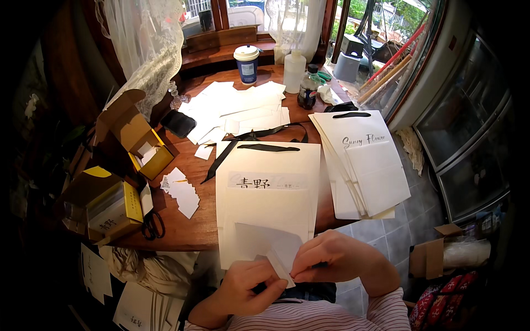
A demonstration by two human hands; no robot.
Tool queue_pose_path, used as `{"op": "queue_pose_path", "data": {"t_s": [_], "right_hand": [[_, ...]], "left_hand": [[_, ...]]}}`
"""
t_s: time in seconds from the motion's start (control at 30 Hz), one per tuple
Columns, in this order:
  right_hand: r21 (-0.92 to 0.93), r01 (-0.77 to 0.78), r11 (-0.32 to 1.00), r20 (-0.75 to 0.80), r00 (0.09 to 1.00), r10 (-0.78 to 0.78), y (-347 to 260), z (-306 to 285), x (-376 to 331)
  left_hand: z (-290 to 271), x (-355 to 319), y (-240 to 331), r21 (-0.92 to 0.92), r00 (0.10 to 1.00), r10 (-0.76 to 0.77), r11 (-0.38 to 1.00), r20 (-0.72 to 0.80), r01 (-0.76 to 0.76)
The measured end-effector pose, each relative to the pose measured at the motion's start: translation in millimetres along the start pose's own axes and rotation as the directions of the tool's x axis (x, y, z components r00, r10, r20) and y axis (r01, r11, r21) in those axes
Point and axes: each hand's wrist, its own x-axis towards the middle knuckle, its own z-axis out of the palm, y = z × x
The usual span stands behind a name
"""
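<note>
Close to my body, both hands are on a thin white sheet of paper (270, 240) with a folded strip along one side. My left hand (248, 284) is closed round its lower end, thumb on the strip. Thumb and forefinger of my right hand (326, 256) pinch the strip's edge; the exact grip is partly hidden by the fingers. Beneath the sheet a cream paper bag (314, 209) with a black ribbon handle (268, 147) lies flat on the wooden table (196, 229), overhanging its front edge. A printed pale panel (298, 179) shows on the bag.
More cream bags (381, 182) are stacked at the right. White sheets (243, 105), a phone (178, 124), a paper cup (247, 69) and bottles (309, 88) stand or lie farther back. At left are yellow boxes (152, 160), small white cards (182, 196) and scissors (153, 225).
</note>
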Motion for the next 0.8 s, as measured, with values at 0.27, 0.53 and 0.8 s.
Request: {"op": "queue_pose_path", "data": {"t_s": [0.27,0.53,0.8], "right_hand": [[0.776,0.069,0.627,-0.094,0.996,0.006,28.2,-1.1,-12.9],[0.521,0.760,0.389,-0.845,0.524,0.108,95.3,21.9,-101.7],[0.130,0.649,0.750,-0.966,0.252,-0.050,63.4,14.2,-203.9]], "left_hand": [[-6.6,-7.8,-5.9,-0.767,0.951,-0.309,0.603,0.028,0.219],[-53.5,32.4,-43.8,-0.945,0.869,-0.431,0.310,-0.242,-0.110],[-165.2,182.8,-91.2,-0.906,0.938,-0.183,0.366,-0.293,-0.212]]}}
